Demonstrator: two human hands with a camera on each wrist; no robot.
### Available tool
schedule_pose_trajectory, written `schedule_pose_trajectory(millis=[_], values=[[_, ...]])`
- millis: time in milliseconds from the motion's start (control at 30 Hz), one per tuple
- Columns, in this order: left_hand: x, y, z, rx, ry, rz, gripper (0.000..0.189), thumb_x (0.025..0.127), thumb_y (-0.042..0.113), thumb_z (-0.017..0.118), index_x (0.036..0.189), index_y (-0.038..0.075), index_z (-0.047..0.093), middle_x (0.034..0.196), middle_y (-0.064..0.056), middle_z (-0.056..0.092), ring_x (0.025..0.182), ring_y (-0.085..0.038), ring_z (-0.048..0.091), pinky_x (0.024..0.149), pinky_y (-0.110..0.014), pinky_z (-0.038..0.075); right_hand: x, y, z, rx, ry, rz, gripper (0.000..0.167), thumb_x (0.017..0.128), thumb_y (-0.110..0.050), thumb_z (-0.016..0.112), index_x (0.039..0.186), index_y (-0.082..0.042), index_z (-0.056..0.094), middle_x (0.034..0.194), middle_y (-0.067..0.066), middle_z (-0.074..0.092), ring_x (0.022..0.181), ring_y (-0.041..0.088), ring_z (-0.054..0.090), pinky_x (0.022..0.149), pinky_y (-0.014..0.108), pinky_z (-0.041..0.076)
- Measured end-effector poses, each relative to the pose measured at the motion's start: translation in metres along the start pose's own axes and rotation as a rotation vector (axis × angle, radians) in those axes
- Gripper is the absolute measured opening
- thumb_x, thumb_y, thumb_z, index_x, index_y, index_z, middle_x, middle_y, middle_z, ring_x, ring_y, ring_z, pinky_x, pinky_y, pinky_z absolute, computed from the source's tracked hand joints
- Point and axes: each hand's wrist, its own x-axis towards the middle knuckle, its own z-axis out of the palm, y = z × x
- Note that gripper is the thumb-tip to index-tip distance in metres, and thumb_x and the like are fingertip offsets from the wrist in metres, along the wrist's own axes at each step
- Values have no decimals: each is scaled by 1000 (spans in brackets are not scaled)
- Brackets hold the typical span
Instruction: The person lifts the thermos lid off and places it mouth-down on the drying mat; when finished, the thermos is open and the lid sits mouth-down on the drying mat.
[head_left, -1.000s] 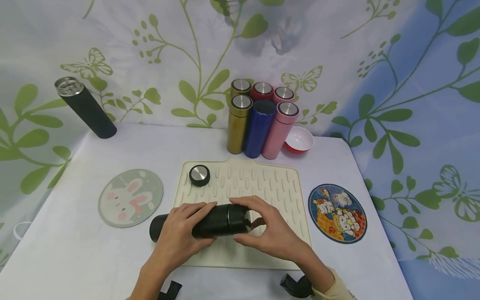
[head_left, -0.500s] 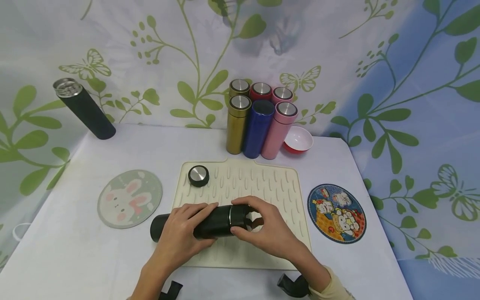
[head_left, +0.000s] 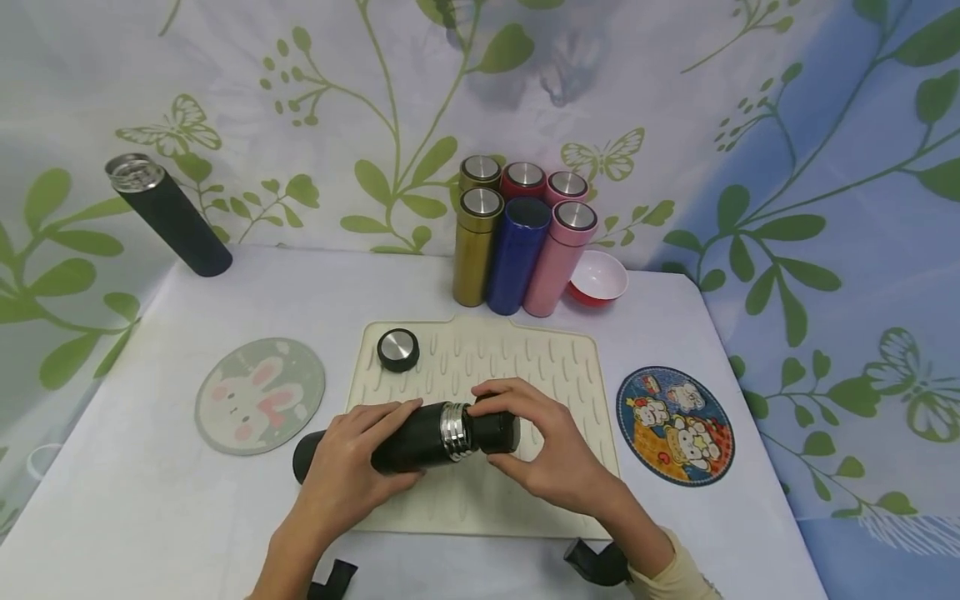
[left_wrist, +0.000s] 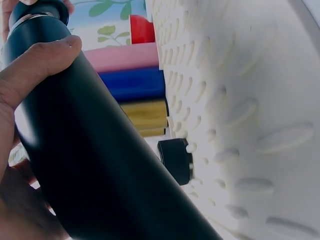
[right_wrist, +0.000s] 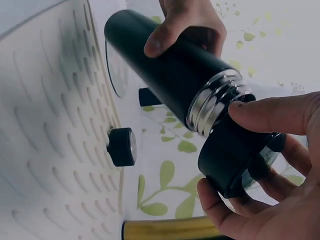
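Observation:
My left hand grips a black thermos bottle round its body, held tilted over the cream mat. The bottle's silver threaded neck shows bare at the end toward the right hand. My right hand pinches the black lid between thumb and fingers, just off the neck and askew to it. In the right wrist view the lid sits right beside the threads. Another black lid with a silver top rests on the mat's upper left.
The cream ridged mat lies under the hands. Behind it stand several gold, red, blue and pink bottles and a red-and-white bowl. A lidless black bottle stands back left. Round coasters lie left and right.
The lid has come off the bottle in my right hand, baring the silver threads. My right hand has shifted slightly right with it, while the left keeps its grip.

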Motion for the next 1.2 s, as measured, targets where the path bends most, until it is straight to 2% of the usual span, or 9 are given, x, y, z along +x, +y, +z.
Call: schedule_pose_trajectory(millis=[200,333,433,533,733,967,1200], values=[[0,-3,-7,-27,43,-20,84,60,29,96,137,25,63,121,6,66,107,-16,60,86,-44,48,1,5,2,-39,11,61,74,70,3,88,135,-20,58,134,-6,58,118,18,56,86,40,54],[1,-7,-15,-52,95,-31,84,60,26,95,137,24,62,122,4,66,108,-17,60,88,-42,48,2,10,6,-54,21,120,78,68,2,89,133,-23,56,131,-12,58,110,14,57,81,37,55],[2,-10,-23,-77,125,-40,85,60,24,95,138,21,62,124,3,66,110,-20,60,90,-39,47,4,15,10,-57,25,118,74,67,0,90,130,-20,58,129,-11,58,112,14,57,79,36,56],[2,-12,-30,-105,157,-54,86,60,22,95,139,18,60,126,1,65,112,-21,59,94,-30,44,7,20,15,-82,18,101,71,67,-3,91,129,-20,61,128,-10,58,114,13,56,78,35,56],[0,-17,-41,-155,219,-87,89,62,16,94,142,12,57,128,-6,64,112,-24,58,97,-17,38,14,29,31,-100,-43,109,70,72,-9,90,133,-27,60,125,-10,56,107,10,57,79,30,54],[-1,-22,-52,-154,279,-107,91,61,15,94,144,11,55,127,-9,64,112,-24,58,97,-16,38,31,37,55,-198,-95,73,71,72,-14,90,135,-14,57,127,-2,57,114,12,54,90,34,51],[-1,-24,-57,-187,308,-101,90,62,10,94,143,11,55,129,-7,63,112,-20,58,96,-17,39,44,47,83,-278,-152,53,70,73,-20,90,134,-9,57,126,0,59,113,16,53,92,31,48]])
